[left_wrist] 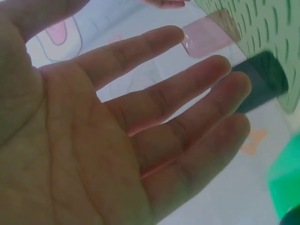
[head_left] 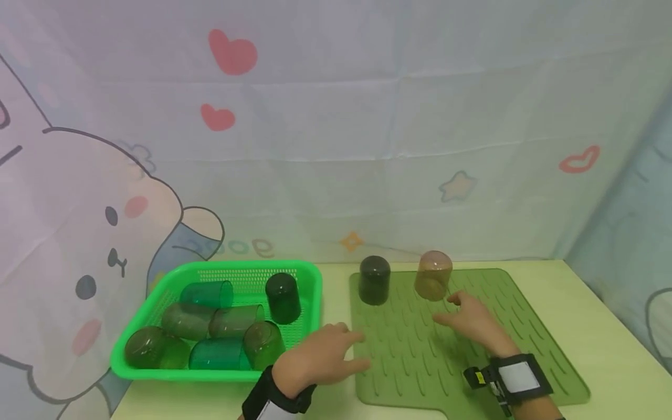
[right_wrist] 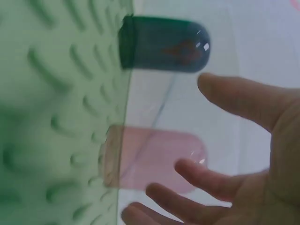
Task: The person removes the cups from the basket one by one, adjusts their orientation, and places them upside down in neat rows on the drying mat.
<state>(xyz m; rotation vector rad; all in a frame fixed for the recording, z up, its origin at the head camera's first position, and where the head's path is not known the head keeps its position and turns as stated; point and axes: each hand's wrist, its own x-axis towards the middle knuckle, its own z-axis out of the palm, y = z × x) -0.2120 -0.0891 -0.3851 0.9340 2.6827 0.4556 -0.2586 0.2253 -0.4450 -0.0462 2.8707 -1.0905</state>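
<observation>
Both hands hold nothing. Left hand (head_left: 325,353) – fingers extended and slightly parted, thumb apart, palm filling much of its own wrist view; hovers right of the basket, fingertips at the left edge of the mat. Right hand (head_left: 472,322) – thumb and fingers spread apart, over the mat, pointing toward the pink cup.

Pink cup (head_left: 434,274): see-through, upside down on the mat, just ahead and left of right hand's fingertips. Fingers overlap it in the right wrist view; can't tell if they touch. Dark cup (head_left: 374,281): also upside down on the mat, left of the pink cup, well apart from right hand; ahead and to the right of left hand.

Green mat (head_left: 399,361): ridged, under right hand, on a pale yellow table (head_left: 583,315). Green basket (head_left: 184,375): left of left hand, seven see-through cups inside. Ahead-left of left hand, a dark basket cup (head_left: 283,298) sits domed end up, a bit tilted; nearest left hand is a brown cup (head_left: 263,345). Farther left, a teal cup (head_left: 219,354) lies on its side. Black strap (head_left: 521,379) on right wrist. Printed cloth (head_left: 341,116) behind everything, beyond both hands.
</observation>
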